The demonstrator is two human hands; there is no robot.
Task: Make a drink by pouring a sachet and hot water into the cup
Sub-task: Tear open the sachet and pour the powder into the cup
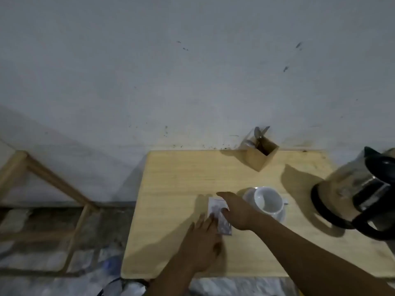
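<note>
1. Sachet-and-cup drink setup sits on a pale wooden rectangular table (171, 178) pushed against a scuffed white wall (171, 71); this table is the largest thing in reach and bears everything else.
2. Off its left edge stands a light wooden frame (46, 178), well apart from the work.
3. At the table's right edge a glass electric kettle with black handle and base (359, 189) stands tilted in the wide-angle view, near the cup but not touching it.
4. The person's right hand (237, 210) reaches in from the lower right, palm down, fingers extended and spread flat over the far right part of the sachet, not curled around anything.
5. The left hand (203, 240) comes up from the bottom edge, fingers likewise loosely stretched out, tips resting on the sachet's near left side; neither hand shows a pinch.
6. A small square wooden holder (259, 157) stands at the table's back edge by the wall, with metal utensils (259, 133) sticking out.
7. The empty white ceramic cup (269, 201) sits on a white saucer (248, 196), just right of the right hand.
8. The flat silvery sachet with a purplish print (215, 207) lies on the tabletop between the two hands, just left of the saucer, partly covered by fingers.
</note>
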